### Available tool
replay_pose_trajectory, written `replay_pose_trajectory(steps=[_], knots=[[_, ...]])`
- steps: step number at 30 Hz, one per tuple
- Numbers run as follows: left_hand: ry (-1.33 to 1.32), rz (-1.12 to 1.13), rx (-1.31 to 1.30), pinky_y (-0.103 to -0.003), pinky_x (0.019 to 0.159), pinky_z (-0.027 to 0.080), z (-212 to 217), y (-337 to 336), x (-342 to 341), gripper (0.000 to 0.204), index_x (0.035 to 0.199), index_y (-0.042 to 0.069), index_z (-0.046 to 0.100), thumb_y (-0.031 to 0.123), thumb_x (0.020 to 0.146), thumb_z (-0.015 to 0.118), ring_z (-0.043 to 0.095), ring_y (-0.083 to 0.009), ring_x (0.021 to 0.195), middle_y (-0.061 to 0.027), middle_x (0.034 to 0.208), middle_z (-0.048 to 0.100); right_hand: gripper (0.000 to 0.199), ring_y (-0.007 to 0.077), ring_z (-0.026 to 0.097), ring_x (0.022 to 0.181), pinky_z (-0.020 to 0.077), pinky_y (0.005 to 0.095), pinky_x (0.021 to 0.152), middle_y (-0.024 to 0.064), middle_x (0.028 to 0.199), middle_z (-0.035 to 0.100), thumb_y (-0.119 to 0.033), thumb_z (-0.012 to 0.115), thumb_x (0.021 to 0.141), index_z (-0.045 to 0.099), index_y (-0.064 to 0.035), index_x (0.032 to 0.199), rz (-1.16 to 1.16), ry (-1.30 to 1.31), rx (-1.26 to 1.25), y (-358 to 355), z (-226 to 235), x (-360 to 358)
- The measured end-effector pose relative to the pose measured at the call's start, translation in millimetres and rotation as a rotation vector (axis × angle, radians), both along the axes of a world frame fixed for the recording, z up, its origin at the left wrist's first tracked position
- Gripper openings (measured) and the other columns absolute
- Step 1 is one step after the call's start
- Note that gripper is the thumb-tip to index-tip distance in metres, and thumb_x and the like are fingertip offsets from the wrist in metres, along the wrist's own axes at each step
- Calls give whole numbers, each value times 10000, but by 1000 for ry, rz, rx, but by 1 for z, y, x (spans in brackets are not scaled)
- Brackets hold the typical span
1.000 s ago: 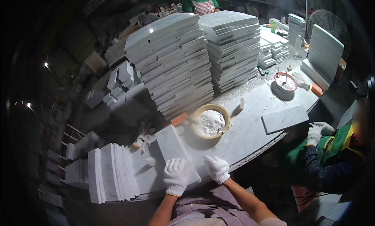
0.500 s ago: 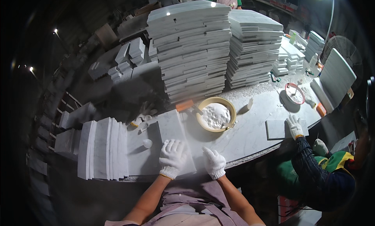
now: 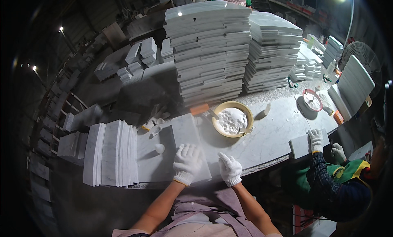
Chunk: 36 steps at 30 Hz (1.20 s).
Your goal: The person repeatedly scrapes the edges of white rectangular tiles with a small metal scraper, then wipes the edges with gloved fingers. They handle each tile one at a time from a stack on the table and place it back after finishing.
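Left hand (image 3: 188, 160) flat on marble slab (image 3: 185, 131), long axis pointing away; right hand (image 3: 231, 170) unclenched.

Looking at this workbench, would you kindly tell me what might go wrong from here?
The slab under the left hand reaches close to the table's front edge, so a push might tip it off.
The tall stack has uneven edges; a knock could shift pieces.
The yellow bowl is uncovered, so a bump may spill its white contents.
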<state>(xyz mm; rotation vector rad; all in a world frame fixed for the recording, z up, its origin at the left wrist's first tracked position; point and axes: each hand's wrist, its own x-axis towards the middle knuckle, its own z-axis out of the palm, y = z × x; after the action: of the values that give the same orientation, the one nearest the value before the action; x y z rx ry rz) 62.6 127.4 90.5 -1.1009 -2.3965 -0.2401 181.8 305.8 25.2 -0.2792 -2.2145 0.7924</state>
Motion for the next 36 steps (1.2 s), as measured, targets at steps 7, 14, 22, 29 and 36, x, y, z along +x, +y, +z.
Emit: replay_pose_trajectory(steps=[7,14,22,29,36], knots=[[-78,-4,-14,-515,1176,405,2,-4,7,378,1231,115,730,338,929,685,634,-321,1252,-98,1256,721,346,308,720,753,577,434,645,78,968,741,-146,762,926,752,-227,1262,-15,-33,6,-2,-1,0],[-13,10,-55,-485,1161,437,9,-8,17,399,1215,125,746,374,905,725,671,-291,1214,-78,1244,745,363,311,697,711,560,429,622,90,847,694,-80,748,926,747,-201,1268,-15,-3,27,-2,3,-1],[-23,-31,-15,-478,1103,480,22,-6,20,359,1111,116,719,368,856,739,679,-301,1127,-74,1124,728,368,308,704,713,561,420,619,86,859,706,-74,744,926,743,-196,1273,-13,1,19,-2,4,0],[-69,-36,-58,-485,1115,462,23,-10,28,314,1126,115,711,336,902,701,670,-290,1125,-77,1129,715,362,316,710,730,564,433,634,97,867,714,-80,741,927,743,-181,1275,-8,-18,18,-2,2,0],[-92,-52,-33,-492,1139,440,25,-16,40,309,1148,119,709,313,908,700,664,-281,1137,-83,1148,710,359,324,710,738,566,435,641,104,865,712,-86,748,922,746,-180,1269,-9,-25,23,-2,1,0]])
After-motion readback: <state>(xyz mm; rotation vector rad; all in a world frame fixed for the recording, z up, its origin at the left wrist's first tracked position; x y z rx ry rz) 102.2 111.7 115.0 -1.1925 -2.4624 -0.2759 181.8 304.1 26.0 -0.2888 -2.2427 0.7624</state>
